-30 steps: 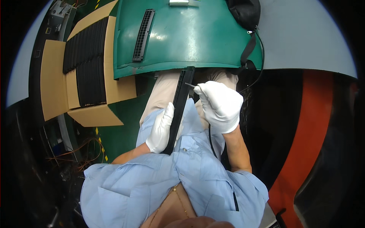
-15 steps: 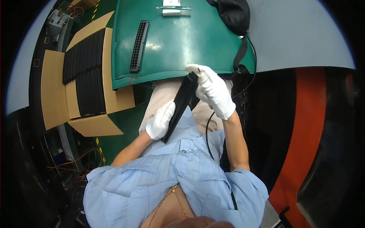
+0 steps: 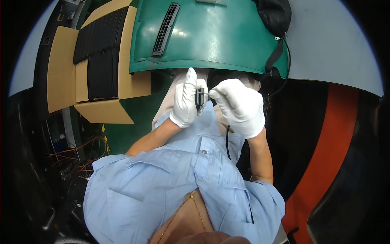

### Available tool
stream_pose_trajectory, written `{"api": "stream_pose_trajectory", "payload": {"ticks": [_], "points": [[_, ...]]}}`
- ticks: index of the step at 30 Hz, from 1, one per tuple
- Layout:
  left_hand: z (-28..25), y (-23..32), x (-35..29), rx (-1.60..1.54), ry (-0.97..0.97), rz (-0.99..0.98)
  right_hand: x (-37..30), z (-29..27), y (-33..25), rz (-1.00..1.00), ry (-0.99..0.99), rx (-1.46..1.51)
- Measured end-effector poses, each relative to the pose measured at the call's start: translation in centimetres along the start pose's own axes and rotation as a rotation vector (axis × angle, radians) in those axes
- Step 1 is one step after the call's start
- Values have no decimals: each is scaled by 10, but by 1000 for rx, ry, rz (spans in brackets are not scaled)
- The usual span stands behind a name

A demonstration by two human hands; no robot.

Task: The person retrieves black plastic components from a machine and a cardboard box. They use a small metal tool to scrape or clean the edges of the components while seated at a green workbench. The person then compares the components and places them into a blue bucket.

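Observation:
Both of my hands wear white gloves and work in front of my body, just short of the green table edge. My left hand (image 3: pixel 185 106) is wrapped round a long black plastic strip (image 3: pixel 199 100), which now points end-on, so most of its length is hidden. Its thumb stands up beside the strip. My right hand (image 3: pixel 240 107) pinches a thin metal rod (image 3: pixel 206 93) between thumb and fingers. The rod's far tip reaches the side of the strip's end; whether it is inside an opening cannot be made out.
On the green table mat (image 3: pixel 215 40) lies a black slotted strip (image 3: pixel 165 29). An open cardboard box (image 3: pixel 63 69) at the left holds rows of black strips (image 3: pixel 101 36). A black bag (image 3: pixel 276 16) with a strap and cable lies at the table's right. Loose wires (image 3: pixel 87 150) hang lower left.
The black strip has swung from slanting lengthwise to end-on in my left hand, which moved up and right. My right hand has come off the strip's upper end and now shows the thin rod.

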State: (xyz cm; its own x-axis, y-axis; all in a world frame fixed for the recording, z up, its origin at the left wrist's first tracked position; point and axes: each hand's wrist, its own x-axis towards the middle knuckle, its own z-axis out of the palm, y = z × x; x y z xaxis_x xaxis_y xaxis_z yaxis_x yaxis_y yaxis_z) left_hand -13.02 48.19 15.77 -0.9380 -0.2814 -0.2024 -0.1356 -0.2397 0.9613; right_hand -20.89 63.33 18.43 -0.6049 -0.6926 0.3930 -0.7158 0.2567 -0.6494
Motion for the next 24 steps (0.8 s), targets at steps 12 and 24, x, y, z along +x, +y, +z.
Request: {"api": "stream_pose_trajectory", "payload": {"ticks": [12, 24], "points": [[3, -4, -7, 128, -91, 37, -25, -12, -10, -198, -105, -103], [3, -7, -20, -36, -109, -136, -16, -2, 4, -87, -40, -145]]}}
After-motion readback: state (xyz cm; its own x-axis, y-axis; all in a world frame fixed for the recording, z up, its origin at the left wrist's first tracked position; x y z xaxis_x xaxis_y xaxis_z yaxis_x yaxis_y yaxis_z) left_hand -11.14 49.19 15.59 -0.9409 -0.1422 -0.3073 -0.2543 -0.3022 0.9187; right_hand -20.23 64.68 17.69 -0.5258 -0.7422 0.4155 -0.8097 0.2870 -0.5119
